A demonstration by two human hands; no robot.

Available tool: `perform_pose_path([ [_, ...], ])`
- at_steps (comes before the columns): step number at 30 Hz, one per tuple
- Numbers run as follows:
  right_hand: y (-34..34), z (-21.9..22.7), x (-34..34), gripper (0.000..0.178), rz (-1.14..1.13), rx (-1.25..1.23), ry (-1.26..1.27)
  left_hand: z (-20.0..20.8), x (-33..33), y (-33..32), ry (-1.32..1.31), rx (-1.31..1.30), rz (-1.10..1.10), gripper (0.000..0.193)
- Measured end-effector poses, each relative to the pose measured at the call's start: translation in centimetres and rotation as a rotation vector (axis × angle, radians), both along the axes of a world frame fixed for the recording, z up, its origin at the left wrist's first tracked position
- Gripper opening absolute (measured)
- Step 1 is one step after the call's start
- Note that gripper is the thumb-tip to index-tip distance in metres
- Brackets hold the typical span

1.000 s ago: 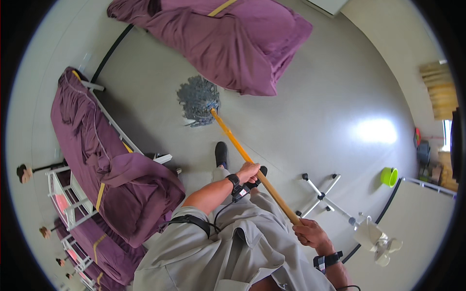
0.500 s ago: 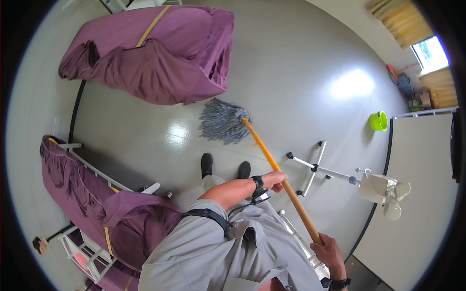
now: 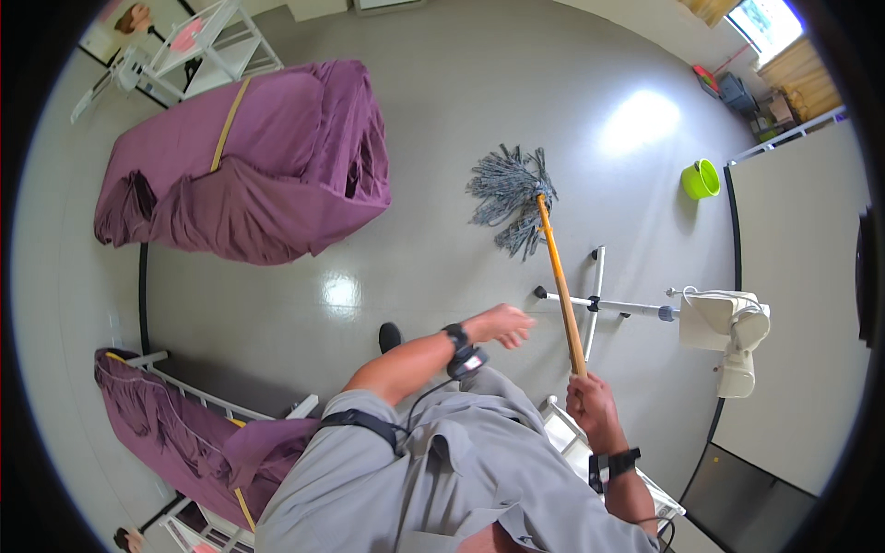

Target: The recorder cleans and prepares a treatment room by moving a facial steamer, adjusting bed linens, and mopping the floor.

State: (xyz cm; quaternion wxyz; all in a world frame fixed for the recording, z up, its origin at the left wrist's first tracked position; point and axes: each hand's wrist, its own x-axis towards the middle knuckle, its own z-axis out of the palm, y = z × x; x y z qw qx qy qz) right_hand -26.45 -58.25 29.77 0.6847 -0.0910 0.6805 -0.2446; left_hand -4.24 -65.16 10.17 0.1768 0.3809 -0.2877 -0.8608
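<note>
A string mop with a grey head (image 3: 510, 189) and a wooden handle (image 3: 562, 290) extends ahead of me over the floor. Its strands are splayed out; whether they touch the floor I cannot tell. My right hand (image 3: 592, 403) is wrapped round the top end of the handle, on the right of my body. My left hand (image 3: 501, 325) is off the handle, a short way to its left, with the fingers partly spread and nothing in them. A dark band with a small device is on each wrist.
A bed under a purple cover (image 3: 249, 166) stands at the far left, another purple-covered bed (image 3: 184, 419) at the near left. Right of the mop is a wheeled stand (image 3: 595, 302) carrying a white appliance (image 3: 724, 323). A green bucket (image 3: 701, 180) stands farther right; a white trolley (image 3: 217, 60) is behind the far bed.
My left hand has let go of the mop handle. The mop head has swung right and away from my feet, its strands spreading. My right hand has risen, still holding the handle; my view has shifted.
</note>
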Motion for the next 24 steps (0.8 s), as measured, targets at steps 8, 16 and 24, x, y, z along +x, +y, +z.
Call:
perform_pose_path([
  [8,-11.1,-5.4,1.6,0.008,0.268,-0.143,0.176,-1.2,18.2,4.8,-0.450,0.105,0.383,0.036],
  [16,-22.2,-6.4,7.2,0.011,0.298,-0.225,0.176,-5.4,28.4,11.7,-0.518,0.315,0.595,0.035],
  [24,-29.1,-4.5,5.5,0.010,0.359,-0.308,0.203,-4.8,32.9,4.5,-0.716,0.251,0.516,0.029],
])
